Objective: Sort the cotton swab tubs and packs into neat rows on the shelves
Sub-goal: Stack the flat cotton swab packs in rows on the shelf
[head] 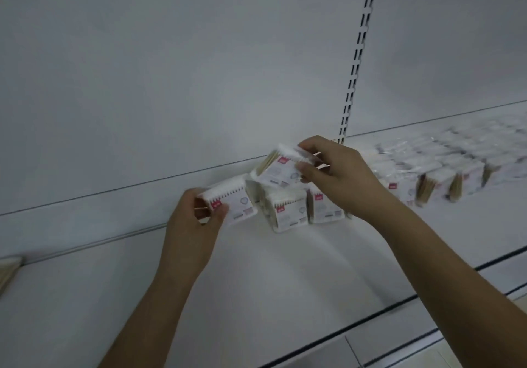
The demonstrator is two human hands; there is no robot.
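White shelf [285, 268] with a slotted upright [356, 62] on its back panel fills your view; your left hand [194, 225] reaches up and grips one swab pack [228, 202] at its end, near the shelf's back edge; your right hand [336, 173] pinches a second pack [278, 168], tilted above two standing packs [302, 211]; the row [445, 173] towards the right end is too blurred to count.

White shelf [285, 268]: swab packs [293, 211] standing mid-back, blurred row of packs [445, 179] running right, another pack [8, 270] far left.
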